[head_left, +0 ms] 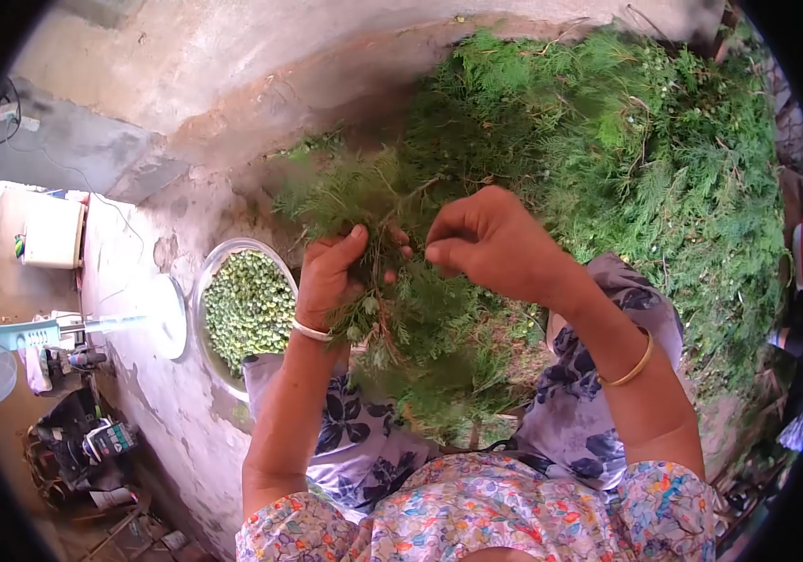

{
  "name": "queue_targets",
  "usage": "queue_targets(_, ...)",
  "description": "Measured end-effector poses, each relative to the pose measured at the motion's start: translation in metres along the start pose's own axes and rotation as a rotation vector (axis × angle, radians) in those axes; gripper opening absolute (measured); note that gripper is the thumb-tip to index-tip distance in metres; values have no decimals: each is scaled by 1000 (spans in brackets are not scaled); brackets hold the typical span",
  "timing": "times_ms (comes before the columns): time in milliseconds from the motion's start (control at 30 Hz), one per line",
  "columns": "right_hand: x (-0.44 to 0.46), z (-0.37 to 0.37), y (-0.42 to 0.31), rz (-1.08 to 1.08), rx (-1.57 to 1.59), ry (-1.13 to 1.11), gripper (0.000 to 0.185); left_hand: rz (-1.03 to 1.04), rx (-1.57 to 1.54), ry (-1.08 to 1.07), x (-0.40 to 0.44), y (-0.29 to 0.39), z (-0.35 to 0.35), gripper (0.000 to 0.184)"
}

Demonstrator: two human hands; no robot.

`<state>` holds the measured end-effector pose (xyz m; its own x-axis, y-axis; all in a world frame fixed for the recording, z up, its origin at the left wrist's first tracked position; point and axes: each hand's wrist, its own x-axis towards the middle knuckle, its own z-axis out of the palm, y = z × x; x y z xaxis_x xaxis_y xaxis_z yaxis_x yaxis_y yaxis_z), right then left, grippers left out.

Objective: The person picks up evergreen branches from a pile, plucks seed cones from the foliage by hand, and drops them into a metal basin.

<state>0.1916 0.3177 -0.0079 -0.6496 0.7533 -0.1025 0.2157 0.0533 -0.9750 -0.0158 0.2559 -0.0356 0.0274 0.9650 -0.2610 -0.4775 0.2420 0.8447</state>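
My left hand (328, 272) is closed around the stems of a leafy evergreen branch (364, 192), whose feathery sprays spread above and below the fist. Just to the right of it, my right hand (490, 239) is raised with thumb and forefinger pinched together. Whatever sits between those fingertips, if anything, is too small to make out. On the left stands a clear round basin (217, 258), filled with small green cone-like pieces (250, 304). Loose cut sprigs (448, 365) lie between my knees, below the hands.
A large heap of cut evergreen branches (645, 169) covers the floor at the right and back, against a wall (261, 56). At the left are a light blue and white fan (45, 332), a cream-coloured box (53, 232) and dark machinery (78, 436).
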Motion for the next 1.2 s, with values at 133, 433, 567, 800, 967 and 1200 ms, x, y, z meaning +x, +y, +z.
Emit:
queue_targets(133, 6, 15, 0, -48, -196, -118, 17, 83, 84, 70, 3, 1, -5, 30)
queue_targets(433, 9, 56, 1, -60, -364, 6, 15, 159, 92, 139, 5, 7, -21, 29)
queue_targets(567, 5, 72, -20, -96, -335, 43, 17, 214, -5, 86, -2, 13, -14, 29)
queue_targets(800, -9, 129, -17, -143, -574, 398, 26, -53, 16, 115, 5, 19, -62, 24)
queue_targets(967, -27, 140, -14, -370, -782, 627, 29, -22, 133, 497, 1, 8, -11, 22)
queue_targets(1200, -12, 158, -5, -352, -590, 670, 28, -72, -184, 276, 6, 16, -35, 21)
